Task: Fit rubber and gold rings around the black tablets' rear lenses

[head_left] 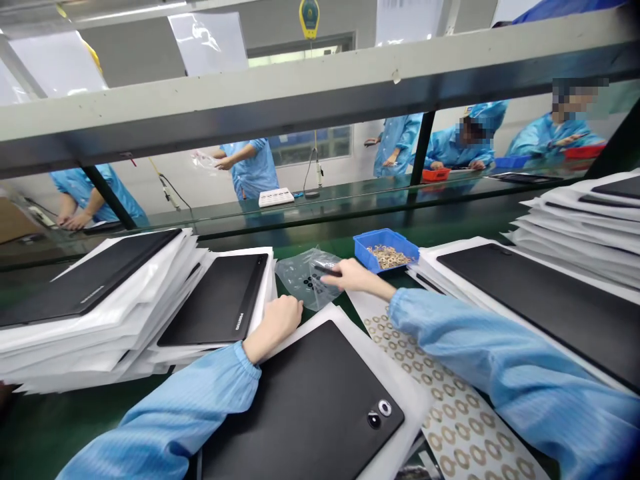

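A black flat panel (305, 407) lies in front of me on a white foam sheet, with two small round parts (379, 413) near its right corner. My left hand (275, 320) rests closed on the panel's far edge. My right hand (347, 275) reaches forward over a clear plastic bag (300, 277) holding small dark pieces; its fingers pinch a small dark tool or piece I cannot make out. A sheet of ring-shaped stickers (450, 413) lies under my right forearm.
A blue bin (385, 248) of small rings stands beyond my right hand. Stacks of black panels in white sleeves lie at left (100, 300), centre-left (220, 300) and right (550, 300). Several people in blue coats work at the far bench (350, 193).
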Demonstrator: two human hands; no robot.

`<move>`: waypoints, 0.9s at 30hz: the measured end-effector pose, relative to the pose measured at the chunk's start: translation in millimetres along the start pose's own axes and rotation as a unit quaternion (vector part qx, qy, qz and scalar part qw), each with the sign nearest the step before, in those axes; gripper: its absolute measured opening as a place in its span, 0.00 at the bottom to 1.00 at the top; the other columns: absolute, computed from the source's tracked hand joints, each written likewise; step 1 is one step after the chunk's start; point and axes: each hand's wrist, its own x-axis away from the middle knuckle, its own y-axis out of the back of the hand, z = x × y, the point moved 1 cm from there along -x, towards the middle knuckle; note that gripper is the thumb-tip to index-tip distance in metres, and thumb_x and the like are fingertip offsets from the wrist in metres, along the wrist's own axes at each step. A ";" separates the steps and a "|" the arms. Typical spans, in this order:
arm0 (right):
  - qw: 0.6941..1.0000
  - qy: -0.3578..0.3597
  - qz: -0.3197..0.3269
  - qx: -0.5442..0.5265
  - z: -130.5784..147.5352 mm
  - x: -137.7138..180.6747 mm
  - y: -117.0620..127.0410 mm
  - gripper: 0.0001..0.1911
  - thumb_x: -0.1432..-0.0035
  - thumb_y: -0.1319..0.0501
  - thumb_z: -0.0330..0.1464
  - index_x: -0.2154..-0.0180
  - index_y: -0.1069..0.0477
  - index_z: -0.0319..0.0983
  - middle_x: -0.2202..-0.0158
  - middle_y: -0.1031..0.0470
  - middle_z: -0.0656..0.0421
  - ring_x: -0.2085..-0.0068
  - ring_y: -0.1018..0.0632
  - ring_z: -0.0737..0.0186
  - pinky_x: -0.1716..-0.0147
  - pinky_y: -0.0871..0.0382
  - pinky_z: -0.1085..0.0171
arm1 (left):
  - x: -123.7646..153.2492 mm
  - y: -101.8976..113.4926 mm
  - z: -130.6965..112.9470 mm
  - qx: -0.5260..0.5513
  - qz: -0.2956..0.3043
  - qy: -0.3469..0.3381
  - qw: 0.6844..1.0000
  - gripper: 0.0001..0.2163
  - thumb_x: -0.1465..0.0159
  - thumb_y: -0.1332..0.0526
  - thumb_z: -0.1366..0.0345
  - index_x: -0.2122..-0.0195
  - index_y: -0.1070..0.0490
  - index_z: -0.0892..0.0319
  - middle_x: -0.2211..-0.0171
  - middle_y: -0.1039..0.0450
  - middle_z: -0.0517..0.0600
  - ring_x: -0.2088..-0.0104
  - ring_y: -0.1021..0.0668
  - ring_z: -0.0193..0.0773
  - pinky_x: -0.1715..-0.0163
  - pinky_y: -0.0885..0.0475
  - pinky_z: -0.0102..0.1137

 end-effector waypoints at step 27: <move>0.961 -0.014 0.158 -0.227 -12.2 -5.4 2.6 0.15 0.48 0.41 0.38 0.80 0.35 0.35 0.86 0.41 0.66 0.85 0.45 0.77 0.87 0.55 0.72 | -17.6 -20.2 -38.9 0.742 0.097 0.166 0.642 0.05 0.35 0.44 0.71 0.61 0.31 0.68 0.63 0.27 0.53 0.63 0.23 0.35 0.63 0.25 0.32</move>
